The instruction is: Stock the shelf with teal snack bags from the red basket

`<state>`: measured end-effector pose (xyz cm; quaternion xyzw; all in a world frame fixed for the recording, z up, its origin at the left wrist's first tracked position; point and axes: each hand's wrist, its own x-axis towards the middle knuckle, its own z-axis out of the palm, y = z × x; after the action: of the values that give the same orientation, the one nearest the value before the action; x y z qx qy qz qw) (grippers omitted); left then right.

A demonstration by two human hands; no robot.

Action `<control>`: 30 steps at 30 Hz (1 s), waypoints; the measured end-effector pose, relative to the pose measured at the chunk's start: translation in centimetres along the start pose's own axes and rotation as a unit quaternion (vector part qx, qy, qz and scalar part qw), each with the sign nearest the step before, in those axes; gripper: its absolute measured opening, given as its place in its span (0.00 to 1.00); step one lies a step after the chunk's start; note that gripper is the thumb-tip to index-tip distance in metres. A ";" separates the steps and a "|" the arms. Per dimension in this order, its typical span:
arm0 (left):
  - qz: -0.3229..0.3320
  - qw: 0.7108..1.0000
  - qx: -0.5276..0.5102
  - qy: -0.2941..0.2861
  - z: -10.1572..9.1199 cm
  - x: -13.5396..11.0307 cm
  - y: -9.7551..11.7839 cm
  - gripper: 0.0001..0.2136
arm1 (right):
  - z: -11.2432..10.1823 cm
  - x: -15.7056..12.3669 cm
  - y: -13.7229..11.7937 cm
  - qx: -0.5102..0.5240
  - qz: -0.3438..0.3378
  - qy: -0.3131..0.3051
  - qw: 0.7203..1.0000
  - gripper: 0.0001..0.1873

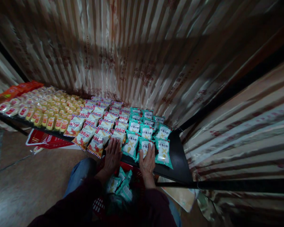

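Note:
Rows of small snack bags lie on a dark shelf (180,157). My left hand (113,155) rests its outstretched fingers on a white and red snack bag (118,136) at the shelf's front edge. Just to the right, my right hand (147,161) lies with spread fingers over a teal snack bag (144,146), partly covering it. Another teal snack bag (131,144) lies between the hands, and one more teal bag (164,151) sits right of my right hand. Below my forearms, a red basket (98,205) holds several teal bags (124,186).
Yellow-wrapped snacks (53,116) and orange packets (16,91) fill the shelf's left part. A second red basket (44,138) is on the floor under the shelf. Striped curtains (123,56) hang behind, and a black frame bar (239,186) runs at the right.

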<state>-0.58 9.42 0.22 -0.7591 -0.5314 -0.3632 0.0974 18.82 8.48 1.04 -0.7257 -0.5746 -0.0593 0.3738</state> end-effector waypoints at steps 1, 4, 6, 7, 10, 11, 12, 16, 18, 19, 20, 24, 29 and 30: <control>0.003 1.000 -0.003 0.002 0.0 0.0 -0.1 0.28 | 0.0 0.0 0.0 -0.003 -0.003 -0.001 1.000 0.34; 0.011 1.000 -0.007 0.009 -0.3 0.0 -0.4 0.27 | -0.1 -0.1 0.0 -0.017 -0.006 0.009 1.000 0.33; 0.023 1.000 -0.010 0.005 -0.3 0.0 -0.7 0.26 | -0.1 -0.2 0.0 -0.025 -0.003 0.020 0.999 0.33; 0.029 1.000 -0.012 0.002 -0.3 0.0 -0.8 0.26 | -0.1 -0.3 0.0 -0.027 -0.003 0.021 0.999 0.33; 0.035 0.999 -0.006 -0.003 -0.1 0.0 -0.9 0.25 | -0.1 -0.3 -0.1 -0.025 -0.006 0.013 1.000 0.33; 0.032 0.999 -0.003 -0.001 -0.1 0.0 -0.8 0.25 | -0.1 -0.3 -0.1 -0.024 -0.008 0.011 1.000 0.33; 0.029 1.000 0.000 0.000 -0.1 0.0 -0.5 0.25 | -0.2 -0.2 -0.1 -0.022 -0.011 0.012 1.000 0.33; 0.029 0.999 -0.003 -0.015 -0.5 0.2 0.9 0.23 | -0.4 -0.5 -0.1 -0.017 -0.017 0.027 0.999 0.36; 0.039 0.999 -0.005 -0.031 -0.7 0.2 1.8 0.22 | -0.6 -0.8 -0.1 -0.016 -0.016 0.033 0.999 0.37; 0.043 0.998 -0.004 -0.035 -0.7 0.3 2.3 0.22 | -0.7 -0.9 -0.1 -0.017 -0.014 0.034 0.999 0.37; 0.044 0.998 -0.001 -0.037 -0.7 0.3 2.7 0.22 | -0.8 -1.1 0.0 -0.019 -0.013 0.033 0.999 0.37; 0.035 0.998 0.017 -0.039 -0.3 0.6 3.8 0.22 | -1.0 -1.3 0.2 -0.019 -0.005 0.021 1.000 0.36; 0.022 0.999 -0.003 -0.041 -0.1 1.0 4.5 0.20 | -0.9 -0.8 0.4 0.015 -0.027 0.013 0.999 0.32; 0.018 0.999 -0.008 -0.038 -0.1 1.0 4.5 0.20 | -0.8 -0.6 0.4 0.020 -0.029 0.016 0.999 0.31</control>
<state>3.55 8.23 2.01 -0.7823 -0.5184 -0.3365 0.0779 19.28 7.43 1.10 -0.6998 -0.5909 -0.0700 0.3953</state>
